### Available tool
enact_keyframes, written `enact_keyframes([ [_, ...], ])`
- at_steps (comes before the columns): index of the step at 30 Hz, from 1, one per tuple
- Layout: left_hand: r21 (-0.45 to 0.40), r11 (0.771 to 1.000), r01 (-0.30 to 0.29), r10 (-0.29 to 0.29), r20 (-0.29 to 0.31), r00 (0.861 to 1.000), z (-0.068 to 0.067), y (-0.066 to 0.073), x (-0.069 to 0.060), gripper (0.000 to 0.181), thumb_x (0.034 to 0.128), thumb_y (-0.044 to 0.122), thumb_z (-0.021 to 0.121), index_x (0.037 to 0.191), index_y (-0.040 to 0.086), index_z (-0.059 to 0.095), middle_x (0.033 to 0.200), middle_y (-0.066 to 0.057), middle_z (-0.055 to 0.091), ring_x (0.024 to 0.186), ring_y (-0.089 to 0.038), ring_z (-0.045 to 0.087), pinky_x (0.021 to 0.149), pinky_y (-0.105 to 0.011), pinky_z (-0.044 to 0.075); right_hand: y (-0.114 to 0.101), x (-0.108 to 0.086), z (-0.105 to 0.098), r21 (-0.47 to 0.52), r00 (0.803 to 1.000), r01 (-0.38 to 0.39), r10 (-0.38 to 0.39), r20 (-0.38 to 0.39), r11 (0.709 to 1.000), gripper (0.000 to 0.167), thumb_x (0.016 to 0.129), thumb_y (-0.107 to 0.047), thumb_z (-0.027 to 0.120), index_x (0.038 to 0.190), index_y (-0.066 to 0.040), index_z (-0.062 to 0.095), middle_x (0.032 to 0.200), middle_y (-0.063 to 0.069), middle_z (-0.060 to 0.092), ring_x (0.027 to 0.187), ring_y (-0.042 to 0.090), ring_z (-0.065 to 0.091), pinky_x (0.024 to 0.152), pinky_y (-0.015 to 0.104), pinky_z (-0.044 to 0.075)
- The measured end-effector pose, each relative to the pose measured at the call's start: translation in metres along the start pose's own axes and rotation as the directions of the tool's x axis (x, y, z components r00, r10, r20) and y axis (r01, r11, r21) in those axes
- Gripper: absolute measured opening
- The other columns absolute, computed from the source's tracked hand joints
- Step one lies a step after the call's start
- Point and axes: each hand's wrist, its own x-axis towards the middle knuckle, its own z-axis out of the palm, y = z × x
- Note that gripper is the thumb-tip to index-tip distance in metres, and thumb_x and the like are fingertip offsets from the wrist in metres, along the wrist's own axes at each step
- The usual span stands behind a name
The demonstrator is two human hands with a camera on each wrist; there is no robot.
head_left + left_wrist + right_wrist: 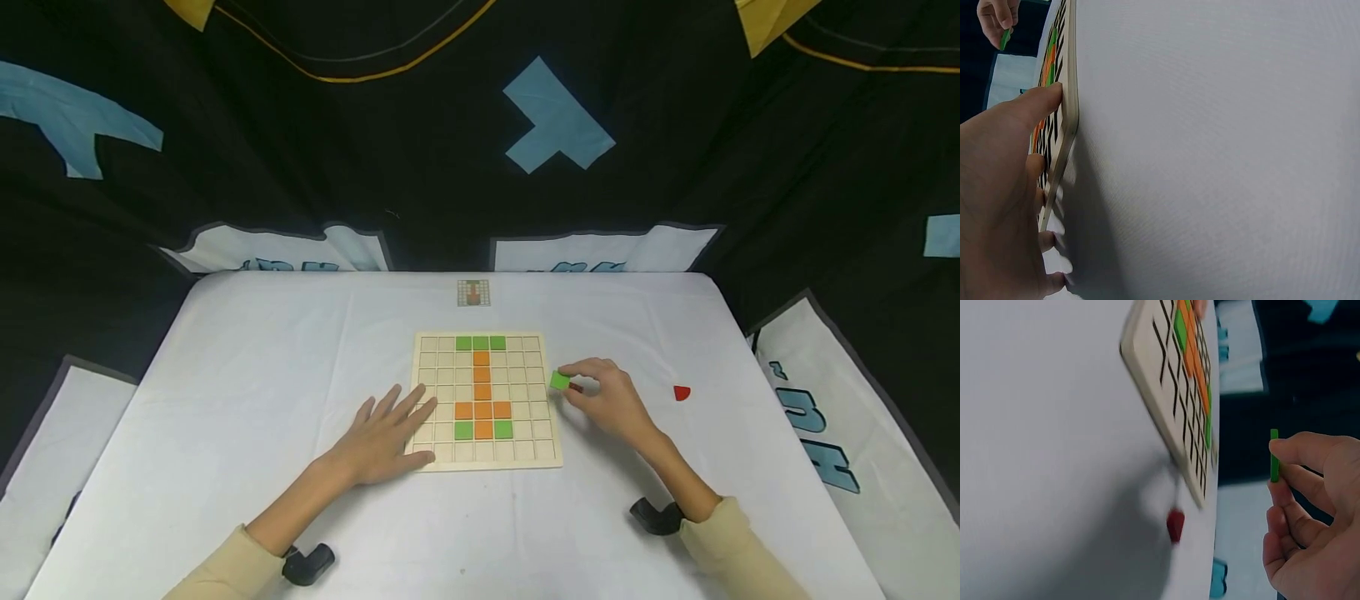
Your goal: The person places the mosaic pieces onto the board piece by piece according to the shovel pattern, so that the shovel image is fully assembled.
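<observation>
A square wooden grid board point(525, 454) lies on the white table, with green tiles point(498, 342) and orange tiles point(482, 374) set in some of its cells. My left hand point(382, 442), fingers spread, rests along the board's left edge; the thumb touches its lower left part in the left wrist view. Just off the board's right edge, my right hand point(609, 400) pinches a thin green square tile point(1274, 456) between thumb and fingers. In the right wrist view this tile is held on edge above the table.
A small pattern card point(473, 292) lies beyond the board. To the right of my right hand is a red piece point(681, 392). Another dark red piece point(576, 387) shows partly behind the right fingers. A dark curtain point(420, 167) hangs behind the white table point(247, 358).
</observation>
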Motion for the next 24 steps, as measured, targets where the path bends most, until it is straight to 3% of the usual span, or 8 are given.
enact_keyframes([
  [3,0.000,1.000,-0.001,0.001,0.000,1.000,0.000,0.000,0.000,0.078,0.0961,0.057,0.055,0.158,0.015,0.032,0.164,-0.012,0.020,0.148,-0.044,0.012,0.112,-0.070,0.010,-0.010,-0.004,0.010,0.013,0.999,0.044,-0.044,0.028,0.999,0.030,0.081,-0.005,0.080,0.111,-0.006,0.076,0.113,0.007,0.071,0.110,0.030,0.058,0.090,0.049,0.049],
  [12,0.012,1.000,-0.002,0.002,0.003,1.000,-0.001,0.001,0.000,0.078,0.0960,0.057,0.055,0.158,0.015,0.032,0.164,-0.011,0.019,0.148,-0.044,0.012,0.111,-0.070,0.012,-0.032,-0.014,0.042,0.085,0.985,0.106,-0.116,0.128,0.991,0.028,0.082,-0.006,0.078,0.110,-0.007,0.077,0.110,0.000,0.072,0.107,0.022,0.059,0.092,0.042,0.048],
  [19,0.008,1.000,-0.011,0.011,0.003,1.000,-0.001,0.000,0.000,0.078,0.0962,0.057,0.055,0.158,0.015,0.032,0.164,-0.011,0.019,0.148,-0.044,0.012,0.112,-0.069,0.011,-0.039,-0.023,0.065,0.100,0.971,0.122,-0.139,0.196,0.988,0.028,0.080,-0.007,0.081,0.107,-0.009,0.078,0.105,-0.003,0.072,0.101,0.017,0.057,0.087,0.035,0.048],
  [24,0.011,1.000,-0.007,0.007,0.005,1.000,0.000,0.000,0.000,0.078,0.0960,0.057,0.055,0.158,0.015,0.032,0.164,-0.011,0.019,0.148,-0.044,0.012,0.112,-0.070,0.011,-0.040,-0.029,0.073,0.096,0.954,0.138,-0.158,0.254,0.986,0.026,0.081,-0.007,0.079,0.107,-0.009,0.078,0.104,-0.002,0.071,0.100,0.017,0.057,0.087,0.036,0.047],
])
